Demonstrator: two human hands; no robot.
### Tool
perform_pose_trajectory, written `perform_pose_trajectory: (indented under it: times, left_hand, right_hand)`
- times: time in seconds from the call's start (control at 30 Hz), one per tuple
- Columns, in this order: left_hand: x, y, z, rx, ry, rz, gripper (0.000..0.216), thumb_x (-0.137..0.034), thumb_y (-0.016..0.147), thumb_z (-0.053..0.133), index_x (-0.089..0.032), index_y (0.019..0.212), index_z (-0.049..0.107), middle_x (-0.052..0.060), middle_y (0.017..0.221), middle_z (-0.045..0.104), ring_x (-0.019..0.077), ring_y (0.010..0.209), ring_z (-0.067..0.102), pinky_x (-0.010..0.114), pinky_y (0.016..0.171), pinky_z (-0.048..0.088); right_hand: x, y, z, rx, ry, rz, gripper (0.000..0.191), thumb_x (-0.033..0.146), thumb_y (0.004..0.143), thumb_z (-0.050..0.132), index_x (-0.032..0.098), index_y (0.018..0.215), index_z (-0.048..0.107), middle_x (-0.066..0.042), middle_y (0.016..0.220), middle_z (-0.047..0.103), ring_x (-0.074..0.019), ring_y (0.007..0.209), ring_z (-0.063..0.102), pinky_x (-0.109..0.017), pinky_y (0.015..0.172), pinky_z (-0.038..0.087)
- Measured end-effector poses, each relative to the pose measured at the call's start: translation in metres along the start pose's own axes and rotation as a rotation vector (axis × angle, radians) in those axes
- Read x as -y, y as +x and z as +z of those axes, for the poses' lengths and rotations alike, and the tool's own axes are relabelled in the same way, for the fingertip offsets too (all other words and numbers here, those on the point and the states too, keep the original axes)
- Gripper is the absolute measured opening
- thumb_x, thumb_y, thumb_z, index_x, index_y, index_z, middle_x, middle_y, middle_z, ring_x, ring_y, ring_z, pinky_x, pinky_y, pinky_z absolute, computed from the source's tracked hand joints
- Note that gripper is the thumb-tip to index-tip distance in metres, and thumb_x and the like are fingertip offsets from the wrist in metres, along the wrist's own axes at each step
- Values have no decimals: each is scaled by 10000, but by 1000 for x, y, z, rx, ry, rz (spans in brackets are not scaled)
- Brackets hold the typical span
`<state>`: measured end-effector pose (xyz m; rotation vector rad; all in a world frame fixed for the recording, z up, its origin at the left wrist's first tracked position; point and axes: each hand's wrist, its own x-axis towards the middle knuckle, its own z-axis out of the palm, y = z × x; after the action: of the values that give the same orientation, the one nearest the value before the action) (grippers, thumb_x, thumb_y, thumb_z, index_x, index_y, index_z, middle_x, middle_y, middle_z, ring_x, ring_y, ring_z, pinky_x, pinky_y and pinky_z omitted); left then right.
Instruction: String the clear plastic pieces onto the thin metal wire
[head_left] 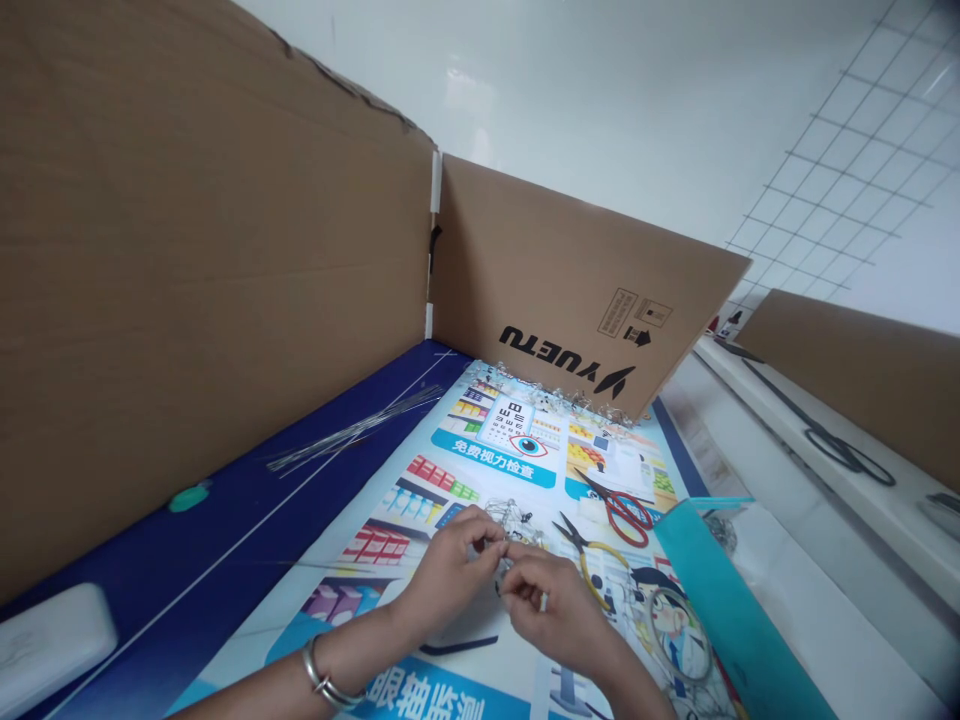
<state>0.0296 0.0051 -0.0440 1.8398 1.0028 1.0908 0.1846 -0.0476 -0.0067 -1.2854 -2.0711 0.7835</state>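
My left hand (454,565) and my right hand (555,605) meet at the fingertips over the printed mat (450,610). Both are closed in a pinch, with a thin wire (330,566) that trails faintly out to the left; the piece between the fingertips is mostly hidden. Just beyond the fingers lies a loose tangle of wire pieces (517,518). To the right of my right hand rest pliers with yellow handles (600,580), jaws apart. Scissors with red handles (626,515) lie a little farther back. A round coil (679,635) sits beside my right forearm.
Cardboard panels (570,290) wall off the back and left. A bundle of straight wires (352,430) lies on the blue surface. Small wire pieces (555,395) line the back panel. A teal-edged box (739,600) stands at right, a white case (56,640) at front left.
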Motion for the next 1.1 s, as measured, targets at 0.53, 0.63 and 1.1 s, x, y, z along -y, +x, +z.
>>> perform_pose_trajectory:
  times: [0.53,0.63,1.1]
  left_hand:
    - [-1,2,-3,-49,102,70,157,-133,794,487,-174,682,589,21,742,560,170,763,530,285,706,428]
    - [-1,2,-4,-42,91,80,172,-142,806,479,-174,671,581,27,754,554,173,779,526,287,710,431]
    - [1,6,-10,5,58,102,157,-82,775,495,-166,665,570,26,767,552,166,785,528,276,707,425]
  right_hand:
    - [0,4,-12,-226,-256,-62,157,60,751,507,206,753,566,-29,867,623,-158,832,557,-281,760,433]
    - [-1,10,-11,-226,-355,-101,158,57,737,535,209,747,579,-33,961,628,-189,923,514,-327,825,410]
    - [5,34,-12,-31,-588,-112,143,90,766,537,204,690,578,-22,705,616,-183,779,486,-309,718,374]
